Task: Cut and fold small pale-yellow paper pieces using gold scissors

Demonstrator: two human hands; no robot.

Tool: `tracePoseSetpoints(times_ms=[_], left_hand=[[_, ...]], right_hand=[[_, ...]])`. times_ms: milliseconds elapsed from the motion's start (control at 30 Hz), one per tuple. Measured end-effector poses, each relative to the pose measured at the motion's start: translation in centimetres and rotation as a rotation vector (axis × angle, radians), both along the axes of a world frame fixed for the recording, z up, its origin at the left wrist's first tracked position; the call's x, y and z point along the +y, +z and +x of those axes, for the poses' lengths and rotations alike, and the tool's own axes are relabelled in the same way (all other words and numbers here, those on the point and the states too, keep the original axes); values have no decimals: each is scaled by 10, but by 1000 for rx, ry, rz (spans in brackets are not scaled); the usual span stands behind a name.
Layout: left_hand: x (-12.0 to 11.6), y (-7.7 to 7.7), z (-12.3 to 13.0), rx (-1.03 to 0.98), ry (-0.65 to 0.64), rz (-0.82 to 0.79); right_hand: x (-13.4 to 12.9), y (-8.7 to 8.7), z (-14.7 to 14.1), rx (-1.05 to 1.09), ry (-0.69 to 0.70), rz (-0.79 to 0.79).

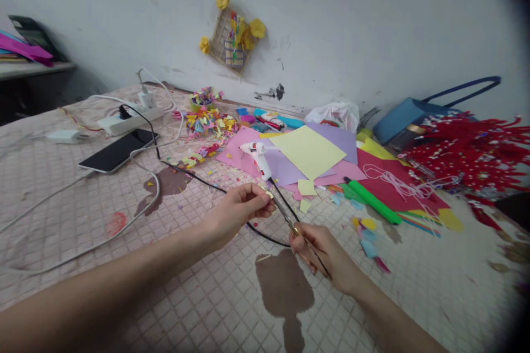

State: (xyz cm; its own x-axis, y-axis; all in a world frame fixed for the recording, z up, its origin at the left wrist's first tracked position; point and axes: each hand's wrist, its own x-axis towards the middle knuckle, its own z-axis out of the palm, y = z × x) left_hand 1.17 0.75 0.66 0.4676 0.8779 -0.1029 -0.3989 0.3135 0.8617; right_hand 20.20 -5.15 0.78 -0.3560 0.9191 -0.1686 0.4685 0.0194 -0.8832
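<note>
My left hand (242,207) is closed in a pinch on a small piece of pale yellow paper (270,194). My right hand (325,253) grips a pair of scissors (287,218) by the handles, its blades pointing up and left to the paper at my left fingertips. Whether the blades touch the paper I cannot tell. Just beyond lies a white glue gun (258,156) on coloured sheets, its black cord running behind both hands. A pale yellow sheet (312,149) tops the stack, with small yellow cut pieces (307,187) near its lower corner.
On the left are a phone (118,151), a power strip (131,120) and trailing cables. Paper scraps (211,121) heap at the back. To the right lie a green marker (372,201), white string (408,185), a red fuzzy bundle (467,151) and a blue bag (399,118).
</note>
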Motion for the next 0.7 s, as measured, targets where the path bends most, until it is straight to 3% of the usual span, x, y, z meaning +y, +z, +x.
tracePoseSetpoints(times_ms=[433, 700], left_hand=[[6, 2, -4, 42, -52, 53], [19, 8, -16, 126, -208, 112]], right_hand=[[-1, 3, -2, -18, -17, 25], [-2, 6, -3, 10, -13, -24]])
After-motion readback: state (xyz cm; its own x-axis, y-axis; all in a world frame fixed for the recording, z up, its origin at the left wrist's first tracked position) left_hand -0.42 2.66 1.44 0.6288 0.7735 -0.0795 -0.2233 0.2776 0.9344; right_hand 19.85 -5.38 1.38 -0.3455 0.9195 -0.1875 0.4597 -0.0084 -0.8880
